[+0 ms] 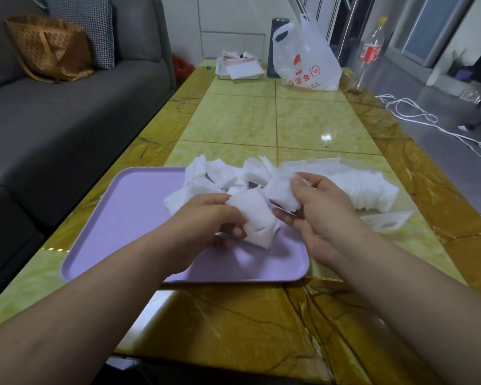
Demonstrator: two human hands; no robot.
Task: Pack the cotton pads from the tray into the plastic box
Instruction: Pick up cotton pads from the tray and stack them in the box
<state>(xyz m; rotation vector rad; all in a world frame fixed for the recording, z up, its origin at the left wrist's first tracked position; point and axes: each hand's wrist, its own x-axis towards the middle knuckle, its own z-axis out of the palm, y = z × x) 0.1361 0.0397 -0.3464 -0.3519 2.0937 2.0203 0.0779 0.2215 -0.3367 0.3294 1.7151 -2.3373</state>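
White cotton pads (252, 215) in both hands

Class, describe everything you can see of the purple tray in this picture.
The purple tray is a flat, shallow rectangle with rounded corners and a low raised rim, seemingly matte plastic. It lies level on the yellow-green table, near its front edge. Loose white cotton pads are heaped at its far right corner; the rest is bare. The left hand and right hand hold pads above it, hiding part of its surface.
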